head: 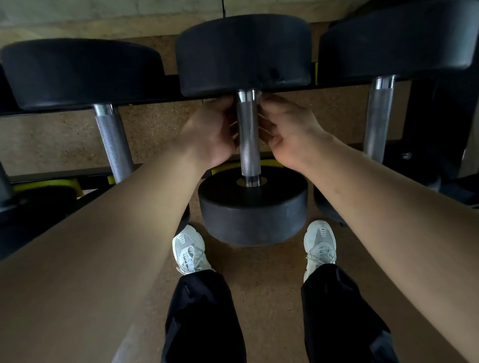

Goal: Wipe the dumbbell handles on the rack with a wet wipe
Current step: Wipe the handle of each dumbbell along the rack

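The central dumbbell [243,53] lies on the rack [44,176] in the middle of the frame, with one black head toward the top and the other head lower, just above the white shoes. Its central handle [248,134] is a steel bar between the two heads, knurled along its length and smooth at the ends.

The left hand [214,134] and the right hand [289,130] close on this handle from its two sides. Their fingers curl in and under the bar, so the fingertips are hidden behind it. The wet wipe is not visible; it cannot be told whether it is under the bar between the fingers.

The dumbbell looks heavy and completely stiff, and it probably stays in its cradle under rubbing, so there seems no need to lift it. The knurled steel gives good friction and may catch or tear a thin, soft wipe. The best place to take hold is likely the bare middle of the bar, wrapping the wipe around it and sliding toward each smooth collar.

The left handle [113,140] and the right handle [377,120] stand apart from the hands.
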{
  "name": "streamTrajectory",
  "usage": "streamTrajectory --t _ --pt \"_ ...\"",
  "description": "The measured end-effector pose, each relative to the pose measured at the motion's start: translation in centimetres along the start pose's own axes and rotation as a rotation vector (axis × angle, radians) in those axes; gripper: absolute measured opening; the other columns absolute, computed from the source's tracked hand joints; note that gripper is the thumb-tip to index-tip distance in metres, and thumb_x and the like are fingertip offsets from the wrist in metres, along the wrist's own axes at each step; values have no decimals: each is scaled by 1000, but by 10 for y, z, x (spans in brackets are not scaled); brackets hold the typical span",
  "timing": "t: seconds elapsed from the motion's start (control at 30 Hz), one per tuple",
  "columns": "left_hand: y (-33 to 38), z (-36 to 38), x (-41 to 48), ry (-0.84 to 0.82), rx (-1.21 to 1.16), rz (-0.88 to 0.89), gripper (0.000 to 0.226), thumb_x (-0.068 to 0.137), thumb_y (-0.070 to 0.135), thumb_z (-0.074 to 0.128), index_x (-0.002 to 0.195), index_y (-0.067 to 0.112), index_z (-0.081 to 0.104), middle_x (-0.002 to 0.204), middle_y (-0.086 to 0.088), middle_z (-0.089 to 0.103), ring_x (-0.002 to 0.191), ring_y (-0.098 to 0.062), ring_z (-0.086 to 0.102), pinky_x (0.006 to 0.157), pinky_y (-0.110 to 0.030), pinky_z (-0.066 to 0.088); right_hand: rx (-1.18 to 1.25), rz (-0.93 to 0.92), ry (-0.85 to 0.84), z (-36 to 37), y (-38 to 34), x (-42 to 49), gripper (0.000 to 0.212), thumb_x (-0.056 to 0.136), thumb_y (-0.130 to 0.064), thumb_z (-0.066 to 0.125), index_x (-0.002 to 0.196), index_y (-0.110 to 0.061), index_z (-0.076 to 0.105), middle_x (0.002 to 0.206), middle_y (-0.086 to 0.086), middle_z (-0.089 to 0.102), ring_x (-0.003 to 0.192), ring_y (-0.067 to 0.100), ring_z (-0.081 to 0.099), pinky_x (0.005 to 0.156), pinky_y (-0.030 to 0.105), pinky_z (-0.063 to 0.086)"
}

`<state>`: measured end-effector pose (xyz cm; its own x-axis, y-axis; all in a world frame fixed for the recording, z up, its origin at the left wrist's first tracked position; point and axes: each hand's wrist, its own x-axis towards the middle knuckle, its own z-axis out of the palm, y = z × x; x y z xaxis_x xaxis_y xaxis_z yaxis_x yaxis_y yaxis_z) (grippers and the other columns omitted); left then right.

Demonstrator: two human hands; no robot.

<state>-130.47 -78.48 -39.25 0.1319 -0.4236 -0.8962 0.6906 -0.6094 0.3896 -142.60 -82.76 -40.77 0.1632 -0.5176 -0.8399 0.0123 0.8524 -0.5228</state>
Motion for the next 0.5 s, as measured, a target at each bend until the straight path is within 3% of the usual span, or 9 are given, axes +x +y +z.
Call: streamTrajectory --t 0.13,0.2,0.3,0.4,0.5 --pt "-5 1 -4 28 -103 -58 30 103 32 58 113 7 73 112 -12 76 105 -30 73 97 -44 56 -65 51 -21 5 -2 -1 17 96 -30 66 104 -18 75 97 2 79 97 21 74 83 36 58" --pt "-7 3 -6 46 -146 -44 26 103 29 59 110 8 73 100 -11 78 98 -27 75 90 -40 59 -121 67 -46 6 -5 2 17 98 -31 62 98 -18 74 92 2 79 94 20 74 80 36 59" --pt "-10 2 -10 69 -233 17 11 100 17 64 100 11 73 81 -3 77 84 -17 73 83 -30 60 -124 63 -77 4 -8 7 20 99 -30 58 104 -15 71 100 5 76 99 21 71 83 37 58" --pt "-13 -5 -7 95 -275 51 12 91 12 75 103 14 74 95 0 77 84 -10 70 83 -21 58 -123 58 -103 1 -7 9 22 99 -31 60 111 -19 72 110 5 76 108 24 70 94 43 55" --pt "-19 -11 -6 113 -275 72 29 89 14 78 118 13 74 100 2 76 84 -7 68 79 -19 57 -102 50 -65 4 -3 11 19 98 -27 61 107 -15 71 100 4 77 101 23 71 90 40 57"
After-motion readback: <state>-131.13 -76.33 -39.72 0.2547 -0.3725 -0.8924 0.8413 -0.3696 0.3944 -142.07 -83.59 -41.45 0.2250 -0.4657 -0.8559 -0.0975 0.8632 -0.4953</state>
